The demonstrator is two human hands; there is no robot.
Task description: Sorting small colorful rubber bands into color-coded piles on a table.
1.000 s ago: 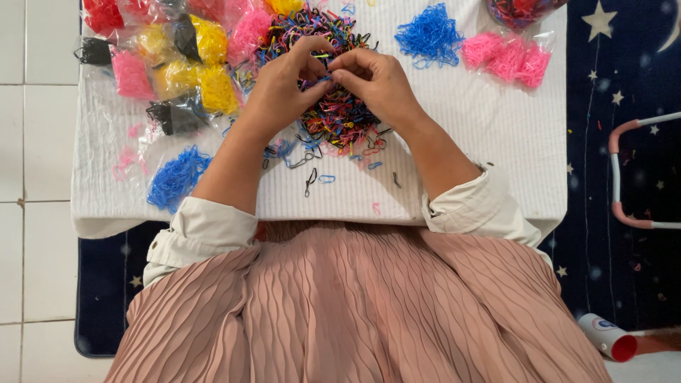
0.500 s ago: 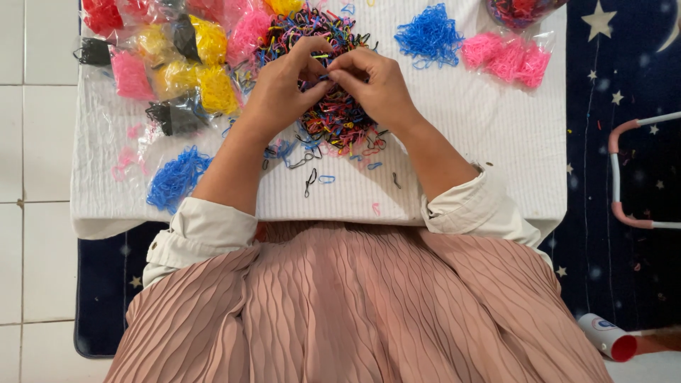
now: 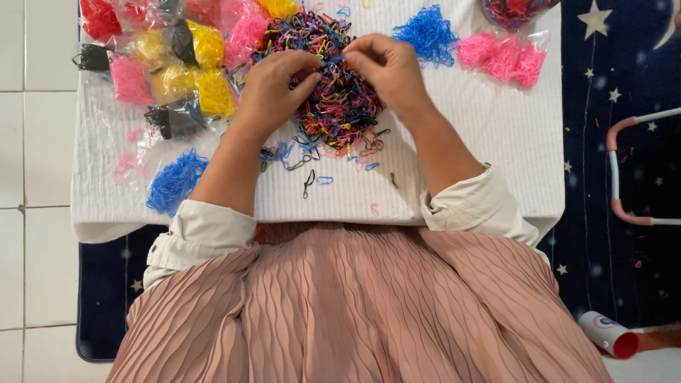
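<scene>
A heap of small mixed-colour elastic bands (image 3: pixel 340 106) lies in the middle of a low table under a white ribbed cloth (image 3: pixel 468 156). My left hand (image 3: pixel 273 89) rests on the heap's left side, thumb and fingers pinched toward the centre. My right hand (image 3: pixel 386 67) sits on the upper right of the heap, its fingertips meeting those of the left. Both hands seem to pinch bands in the heap; what they grip is too small to make out. A few loose bands (image 3: pixel 312 177) lie scattered at the near edge of the heap.
Clear bags of sorted bands, pink, yellow, black and red (image 3: pixel 170 64), crowd the table's left. Loose blue piles lie at near left (image 3: pixel 174 181) and far right (image 3: pixel 425 32), beside a pink bag (image 3: pixel 500 57). A dark star-patterned rug (image 3: pixel 617 269), a tube frame (image 3: pixel 624 170) and a red-capped cylinder (image 3: pixel 608 335) are on the right.
Both hands have stayed on the heap; the fingertips shifted slightly as they pick at the bands. Nothing else has moved.
</scene>
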